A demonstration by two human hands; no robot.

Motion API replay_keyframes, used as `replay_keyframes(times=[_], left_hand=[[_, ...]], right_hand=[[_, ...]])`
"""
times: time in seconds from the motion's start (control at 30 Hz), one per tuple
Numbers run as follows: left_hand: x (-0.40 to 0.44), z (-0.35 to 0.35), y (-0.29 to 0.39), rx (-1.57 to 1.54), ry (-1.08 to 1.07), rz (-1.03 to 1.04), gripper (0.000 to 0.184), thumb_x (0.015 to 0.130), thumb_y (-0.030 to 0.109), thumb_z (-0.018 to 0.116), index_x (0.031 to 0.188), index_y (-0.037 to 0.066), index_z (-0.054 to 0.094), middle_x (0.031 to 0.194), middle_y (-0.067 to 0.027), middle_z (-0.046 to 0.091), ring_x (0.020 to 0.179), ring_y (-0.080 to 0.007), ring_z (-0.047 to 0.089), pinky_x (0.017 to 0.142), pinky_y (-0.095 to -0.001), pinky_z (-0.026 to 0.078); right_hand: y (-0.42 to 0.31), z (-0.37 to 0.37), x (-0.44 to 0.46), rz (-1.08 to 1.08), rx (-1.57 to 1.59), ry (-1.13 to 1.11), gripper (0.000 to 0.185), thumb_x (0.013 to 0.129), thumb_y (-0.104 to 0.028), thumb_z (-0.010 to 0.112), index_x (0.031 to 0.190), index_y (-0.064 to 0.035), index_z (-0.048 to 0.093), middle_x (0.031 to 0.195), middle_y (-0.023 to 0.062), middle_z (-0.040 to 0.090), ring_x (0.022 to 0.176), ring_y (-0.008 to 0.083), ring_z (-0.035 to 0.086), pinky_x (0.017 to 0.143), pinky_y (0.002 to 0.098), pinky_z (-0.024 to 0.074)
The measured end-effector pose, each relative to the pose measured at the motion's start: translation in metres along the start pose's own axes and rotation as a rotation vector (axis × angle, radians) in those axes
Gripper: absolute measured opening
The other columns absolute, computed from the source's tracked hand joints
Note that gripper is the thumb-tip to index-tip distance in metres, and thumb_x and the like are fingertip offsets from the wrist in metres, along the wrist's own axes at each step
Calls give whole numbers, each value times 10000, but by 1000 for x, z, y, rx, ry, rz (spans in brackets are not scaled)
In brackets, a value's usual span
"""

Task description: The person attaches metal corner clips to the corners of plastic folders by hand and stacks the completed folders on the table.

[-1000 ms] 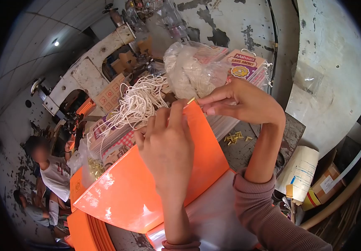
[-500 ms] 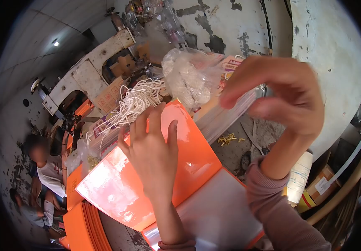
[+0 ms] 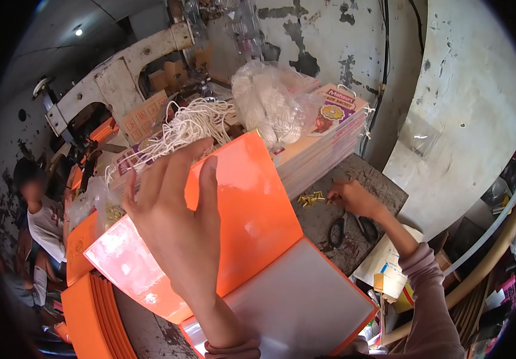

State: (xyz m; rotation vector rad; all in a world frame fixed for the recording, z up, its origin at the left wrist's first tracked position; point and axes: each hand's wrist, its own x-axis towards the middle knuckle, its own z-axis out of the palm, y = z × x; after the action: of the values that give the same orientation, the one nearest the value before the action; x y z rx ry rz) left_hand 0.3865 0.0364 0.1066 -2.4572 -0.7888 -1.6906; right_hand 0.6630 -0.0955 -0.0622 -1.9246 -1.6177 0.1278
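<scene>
Folder point(image 3: 252, 209), glossy orange, one: open on the worktable point(image 3: 384, 179) in front of the person, its greyish inner face point(image 3: 288, 293) nearest the body. Left hand point(image 3: 180, 227): over the orange cover, fingers well spread and slightly bent, no grip on anything visible. Right hand point(image 3: 357, 197): fingers curled down at small brass-coloured pieces point(image 3: 310, 199); whether one is pinched cannot be told. Adjacent: heap of white cord point(image 3: 195, 125), beyond the cover; stacked orange folders point(image 3: 84, 317), to the left. Handling, as judged: light, flexible sheet, slippery on its shiny face, liable to crease; best held flat-handed or by its edges. Brass-coloured pieces: tiny, hard, suited to fingertips.
</scene>
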Motion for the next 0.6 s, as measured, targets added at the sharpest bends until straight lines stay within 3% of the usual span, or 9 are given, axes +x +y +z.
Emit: replay_keyframes(times=[0.2, 0.27, 0.3, 0.33, 0.4, 0.47, 0.5, 0.6], left_hand=[[-7, -1, 12, -315, -22, -26, 106, 804, 141, 633, 905, 116, 651, 825, -14, 638, 804, -178, 593, 930, -377, 334], [-8, 0, 17, -521, -100, 5, 102, 804, 135, 633, 901, 104, 648, 815, -24, 643, 789, -174, 598, 926, -370, 331], [-7, -2, 19, -516, -83, 14, 102, 804, 135, 633, 901, 104, 648, 815, -24, 643, 789, -174, 598, 926, -370, 331], [-8, -5, 20, -483, -162, 40, 129, 803, 141, 635, 925, 99, 637, 809, -33, 644, 794, -184, 603, 895, -364, 359], [-11, -8, 16, -437, -245, 63, 157, 802, 146, 638, 949, 93, 625, 803, -42, 646, 798, -194, 609, 864, -359, 387], [-14, -13, 8, -568, -562, 95, 258, 800, 159, 645, 1035, 74, 580, 822, -83, 644, 828, -241, 617, 793, -369, 446], [-18, -23, 6, -606, -735, 29, 388, 793, 129, 652, 1155, 64, 529, 959, -104, 631, 941, -231, 608, 856, -368, 465], [-46, -37, -2, -693, -721, 15, 440, 784, 104, 662, 1193, 63, 505, 1038, -108, 596, 991, -239, 592, 854, -357, 475]], right_hand=[[0, 10, -4, -55, -131, 3, 154, 716, 49, 603, 856, -14, 619, 814, 139, 613, 799, 292, 623, 696, 341, 492], [-8, 4, -6, 12, 32, -8, 172, 735, 40, 600, 902, 0, 613, 832, 126, 643, 777, 246, 640, 697, 311, 494], [-22, -2, -9, 119, 264, 3, 146, 764, 36, 605, 907, 10, 614, 834, 100, 664, 746, 181, 643, 683, 281, 493], [-39, -9, -12, 105, 265, 10, 146, 764, 36, 605, 907, 10, 614, 834, 100, 664, 746, 181, 643, 683, 281, 493], [-76, -18, -19, 269, 928, 73, 111, 794, 31, 612, 901, 2, 619, 822, 68, 651, 749, 124, 622, 675, 261, 491], [-110, -21, -24, 236, 1048, 94, 103, 806, 36, 613, 896, -13, 608, 832, 60, 633, 753, 123, 612, 669, 244, 490], [-128, -23, -26, 214, 1223, 66, 93, 810, 38, 603, 888, -10, 587, 834, 73, 628, 753, 130, 608, 662, 239, 484], [-163, -22, -26, 159, 1482, -60, 102, 812, 52, 589, 869, -12, 535, 839, 90, 617, 745, 135, 603, 654, 231, 488]])
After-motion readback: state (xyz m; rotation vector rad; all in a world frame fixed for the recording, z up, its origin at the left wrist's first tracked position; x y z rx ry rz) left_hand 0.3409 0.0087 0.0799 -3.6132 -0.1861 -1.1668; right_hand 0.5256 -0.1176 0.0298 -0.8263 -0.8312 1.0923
